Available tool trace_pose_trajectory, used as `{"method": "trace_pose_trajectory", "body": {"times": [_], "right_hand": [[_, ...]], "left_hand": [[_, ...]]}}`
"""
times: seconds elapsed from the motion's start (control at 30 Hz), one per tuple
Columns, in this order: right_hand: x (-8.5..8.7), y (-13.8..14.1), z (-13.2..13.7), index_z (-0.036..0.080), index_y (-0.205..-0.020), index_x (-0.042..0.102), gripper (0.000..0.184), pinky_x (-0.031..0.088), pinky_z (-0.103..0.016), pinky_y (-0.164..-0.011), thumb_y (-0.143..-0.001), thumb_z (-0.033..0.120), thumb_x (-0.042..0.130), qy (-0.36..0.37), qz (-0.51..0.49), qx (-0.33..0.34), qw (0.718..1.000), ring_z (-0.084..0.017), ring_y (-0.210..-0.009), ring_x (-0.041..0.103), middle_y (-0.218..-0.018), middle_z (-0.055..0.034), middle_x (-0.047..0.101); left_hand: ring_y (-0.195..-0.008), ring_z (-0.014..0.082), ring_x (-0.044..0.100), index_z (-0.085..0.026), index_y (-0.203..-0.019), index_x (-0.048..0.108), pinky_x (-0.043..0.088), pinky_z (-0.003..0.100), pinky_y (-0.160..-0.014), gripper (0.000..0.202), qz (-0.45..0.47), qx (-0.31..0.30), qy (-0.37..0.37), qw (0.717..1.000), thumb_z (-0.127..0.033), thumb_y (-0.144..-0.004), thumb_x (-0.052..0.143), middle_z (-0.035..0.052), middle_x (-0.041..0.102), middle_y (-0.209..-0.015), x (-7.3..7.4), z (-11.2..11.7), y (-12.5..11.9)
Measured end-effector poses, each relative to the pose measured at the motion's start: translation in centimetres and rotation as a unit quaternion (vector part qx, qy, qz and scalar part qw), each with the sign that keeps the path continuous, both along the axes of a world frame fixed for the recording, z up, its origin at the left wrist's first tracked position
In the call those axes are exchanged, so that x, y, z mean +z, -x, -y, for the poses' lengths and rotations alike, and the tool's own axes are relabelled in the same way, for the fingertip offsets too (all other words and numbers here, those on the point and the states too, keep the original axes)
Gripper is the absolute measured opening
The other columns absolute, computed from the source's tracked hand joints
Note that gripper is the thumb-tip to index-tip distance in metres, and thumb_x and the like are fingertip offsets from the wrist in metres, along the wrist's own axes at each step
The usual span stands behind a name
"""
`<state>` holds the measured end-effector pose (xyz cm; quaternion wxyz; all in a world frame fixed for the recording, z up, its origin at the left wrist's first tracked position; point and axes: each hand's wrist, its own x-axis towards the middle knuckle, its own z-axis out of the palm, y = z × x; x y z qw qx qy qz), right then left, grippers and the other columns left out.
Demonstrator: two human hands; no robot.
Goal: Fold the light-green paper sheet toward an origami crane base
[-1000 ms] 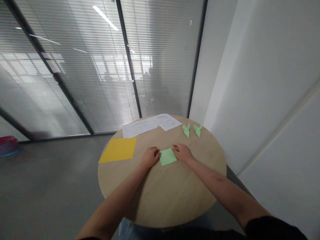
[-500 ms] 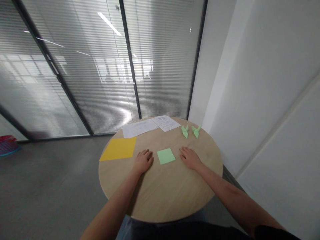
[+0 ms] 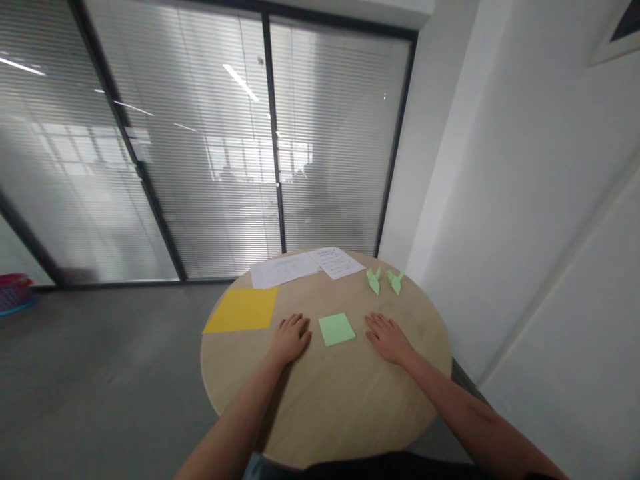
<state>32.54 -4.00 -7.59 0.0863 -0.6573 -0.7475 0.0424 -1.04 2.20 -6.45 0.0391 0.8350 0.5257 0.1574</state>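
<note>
A square sheet of light green paper (image 3: 337,329) lies flat on the round wooden table (image 3: 345,407), between my hands and touching neither. My left hand (image 3: 290,338) rests palm down to its left, fingers stretched out and holding nothing. On the other side, my right hand (image 3: 389,337) also lies flat with its fingers a little apart. Beyond the right hand stand two folded green paper cranes, one on the left (image 3: 373,281) and another on the right (image 3: 395,282).
A yellow sheet (image 3: 243,310) lies at the table's left edge. White papers (image 3: 285,270), one printed sheet (image 3: 336,262) among them, spread along the far edge. Behind is a glass partition with blinds (image 3: 235,220); a white wall (image 3: 540,200) rises on the right. A red basket (image 3: 15,293) sits on the floor.
The head camera has tilted up slightly, so the table appears lower in view. Both hands, the green sheet and the cranes keep their places on the table.
</note>
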Motion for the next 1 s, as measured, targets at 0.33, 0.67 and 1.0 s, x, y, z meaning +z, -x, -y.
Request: {"method": "trace_pose_trajectory", "body": {"times": [0.33,0.67,1.0], "right_hand": [[-0.3,-0.4,-0.1,0.020,-0.162,0.037,0.061,0.020,-0.051,-0.125,-0.106,0.044,0.030,0.001,0.006,-0.002,1.000,-0.030,-0.157,0.027,-0.169,-0.0094,0.031],[-1.0,-0.4,0.1,0.018,-0.161,0.039,0.064,0.021,-0.052,-0.125,-0.104,0.045,0.029,-0.013,0.012,0.005,1.000,-0.031,-0.156,0.029,-0.168,-0.0097,0.034],[-3.2,-0.9,-0.4,0.021,-0.158,0.046,0.066,0.024,-0.055,-0.124,-0.100,0.047,0.031,-0.017,0.006,0.003,1.000,-0.033,-0.155,0.031,-0.166,-0.0082,0.038]], "left_hand": [[-0.146,0.0313,0.046,-0.023,-0.136,0.063,0.030,0.053,-0.121,0.041,-0.003,0.000,0.006,1.000,-0.035,-0.099,0.051,0.0150,0.055,-0.154,0.1,0.0,-0.1],[-0.145,0.0327,0.047,-0.021,-0.136,0.063,0.029,0.055,-0.122,0.043,0.009,0.004,0.017,1.000,-0.035,-0.097,0.053,0.0162,0.054,-0.155,0.4,0.8,-0.1],[-0.146,0.0302,0.047,-0.025,-0.137,0.065,0.030,0.053,-0.123,0.046,0.024,0.016,0.032,0.999,-0.039,-0.093,0.057,0.0119,0.055,-0.155,0.2,1.8,0.1]]}}
